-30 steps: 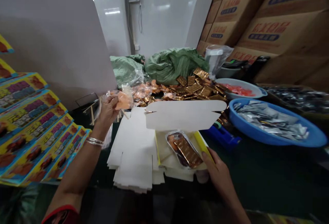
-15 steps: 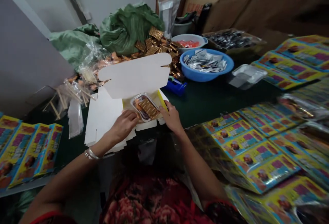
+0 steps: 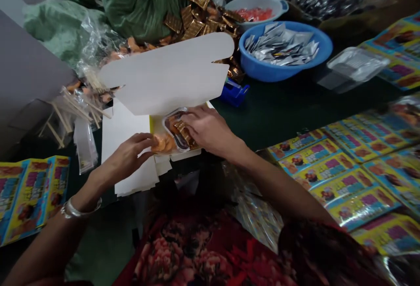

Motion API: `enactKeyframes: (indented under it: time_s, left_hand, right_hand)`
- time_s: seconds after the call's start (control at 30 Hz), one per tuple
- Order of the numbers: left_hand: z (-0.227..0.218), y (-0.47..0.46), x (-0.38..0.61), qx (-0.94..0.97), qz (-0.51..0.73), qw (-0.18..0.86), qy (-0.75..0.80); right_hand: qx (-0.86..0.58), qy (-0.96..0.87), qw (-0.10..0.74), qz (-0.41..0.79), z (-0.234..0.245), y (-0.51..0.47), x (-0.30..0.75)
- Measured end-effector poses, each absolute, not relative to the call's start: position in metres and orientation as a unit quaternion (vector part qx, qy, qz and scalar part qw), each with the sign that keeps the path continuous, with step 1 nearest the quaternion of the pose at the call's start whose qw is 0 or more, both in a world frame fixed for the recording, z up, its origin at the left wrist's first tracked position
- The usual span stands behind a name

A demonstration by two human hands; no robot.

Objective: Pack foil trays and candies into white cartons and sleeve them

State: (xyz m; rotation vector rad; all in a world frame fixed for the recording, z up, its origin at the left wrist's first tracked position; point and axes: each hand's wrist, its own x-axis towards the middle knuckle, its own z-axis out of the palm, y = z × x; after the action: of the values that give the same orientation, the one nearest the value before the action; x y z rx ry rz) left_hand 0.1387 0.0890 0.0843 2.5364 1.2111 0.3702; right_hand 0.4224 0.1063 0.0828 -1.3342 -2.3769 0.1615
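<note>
An open white cardboard box (image 3: 167, 80) stands before me, its lid raised at the back. Inside it, a clear plastic tray (image 3: 170, 121) sits tilted, with gold-brown packets (image 3: 184, 132) in it. My right hand (image 3: 210, 130) reaches over the tray from the right, its fingers curled on the tray and the packets. To the left of the tray lies an orange packet (image 3: 164, 143). My left hand (image 3: 131, 154) is at the box's left side, thumb and fingers apart, the fingertips near the orange packet. White flat card (image 3: 126, 124) lies under the left hand.
Gold packets (image 3: 193, 19) are heaped behind the box beside a green sack (image 3: 138, 5). A blue bowl (image 3: 282, 73) holds silver sachets. A blue tape dispenser (image 3: 234, 92) stands near the lid. Printed yellow-blue packs (image 3: 328, 176) cover the right side; wooden sticks (image 3: 72, 106) lie left.
My right hand has moved from the box's right edge onto the tray, which has turned and tilted. My left hand has drawn back left, and the orange packet shows beside the tray.
</note>
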Motion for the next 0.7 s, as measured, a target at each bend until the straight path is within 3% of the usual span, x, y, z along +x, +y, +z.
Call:
enactKeyframes:
  time_s: [0.1, 0.2, 0.47, 0.63, 0.7]
  left_hand:
    - [0.091, 0.096, 0.143, 0.878, 0.074, 0.155, 0.446]
    - [0.09, 0.108, 0.15, 0.868, 0.051, 0.177, 0.46]
    - [0.061, 0.164, 0.197, 0.709, 0.261, 0.281, 0.592]
    - [0.078, 0.161, 0.181, 0.742, 0.206, 0.329, 0.546]
    - [0.095, 0.158, 0.162, 0.77, 0.178, 0.304, 0.532]
  right_hand:
    - [-0.523, -0.848, 0.076, 0.039, 0.085, 0.128, 0.408]
    - [-0.544, -0.838, 0.029, 0.034, 0.08, 0.132, 0.408]
    - [-0.523, -0.851, 0.045, 0.002, 0.073, 0.129, 0.421]
    - [-0.531, -0.846, 0.04, 0.003, 0.082, 0.123, 0.42]
    - [-0.536, -0.841, 0.068, 0.017, 0.096, 0.115, 0.432]
